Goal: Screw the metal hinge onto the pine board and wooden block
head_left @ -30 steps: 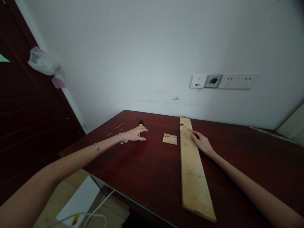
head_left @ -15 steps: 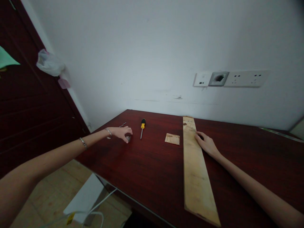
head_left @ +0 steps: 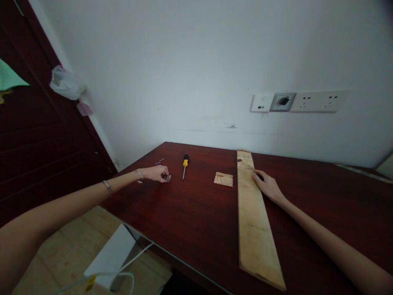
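Observation:
On the left of the table, my left hand (head_left: 158, 173) is closed in a pinch on a small, silvery metal plate (head_left: 168, 178). Its exact kind is too small to make out. My right hand (head_left: 268, 186) has bent fingers holding the right edge of a long, pale wooden board (head_left: 256, 221), which lies flat and reaches toward the wall. A small, square piece of wood (head_left: 224, 179) rests just left of the board. Between it and my left hand lies a screwdriver (head_left: 186, 163) with a black and yellow handle.
Thin metal pieces (head_left: 160, 161) lie beyond my left hand on the dark red table (head_left: 196, 221). Sockets (head_left: 313, 101) are set in the white wall behind. Below the table's left edge are a white box-like object (head_left: 109, 254) and a white cable (head_left: 136, 256).
My left hand's fingers have closed from a spread shape onto the small metal plate. My right hand stays at the board's edge.

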Motion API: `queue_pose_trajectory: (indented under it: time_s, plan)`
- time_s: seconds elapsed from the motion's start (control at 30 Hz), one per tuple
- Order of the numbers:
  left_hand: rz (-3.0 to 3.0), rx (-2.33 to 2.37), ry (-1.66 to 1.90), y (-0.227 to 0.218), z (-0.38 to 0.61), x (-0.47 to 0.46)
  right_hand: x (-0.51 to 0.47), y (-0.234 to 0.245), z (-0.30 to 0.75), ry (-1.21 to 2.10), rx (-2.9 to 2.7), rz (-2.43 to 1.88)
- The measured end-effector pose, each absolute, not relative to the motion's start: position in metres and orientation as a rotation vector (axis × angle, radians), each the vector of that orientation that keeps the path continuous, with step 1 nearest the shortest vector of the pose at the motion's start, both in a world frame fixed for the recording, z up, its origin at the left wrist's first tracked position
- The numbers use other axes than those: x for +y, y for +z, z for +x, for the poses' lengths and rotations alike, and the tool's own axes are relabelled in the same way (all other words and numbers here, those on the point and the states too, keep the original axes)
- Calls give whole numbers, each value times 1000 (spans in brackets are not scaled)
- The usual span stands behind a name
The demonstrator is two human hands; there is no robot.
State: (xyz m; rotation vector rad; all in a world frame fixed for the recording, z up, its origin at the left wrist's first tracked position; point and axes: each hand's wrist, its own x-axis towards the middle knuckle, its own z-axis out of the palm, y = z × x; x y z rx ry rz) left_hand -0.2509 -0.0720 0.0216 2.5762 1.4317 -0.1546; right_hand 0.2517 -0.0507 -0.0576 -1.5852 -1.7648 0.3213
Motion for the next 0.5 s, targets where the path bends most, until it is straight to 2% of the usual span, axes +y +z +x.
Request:
queue_pose_trajectory:
  time_s: [0.3,0.5]
  plan:
    - [2670,1348,-269,27,-243,-76,-54,-54,250,335,-1777,-1588]
    - [2671,1340,-218,29,-240,-81,-53,-56,251,325,-1777,-1583]
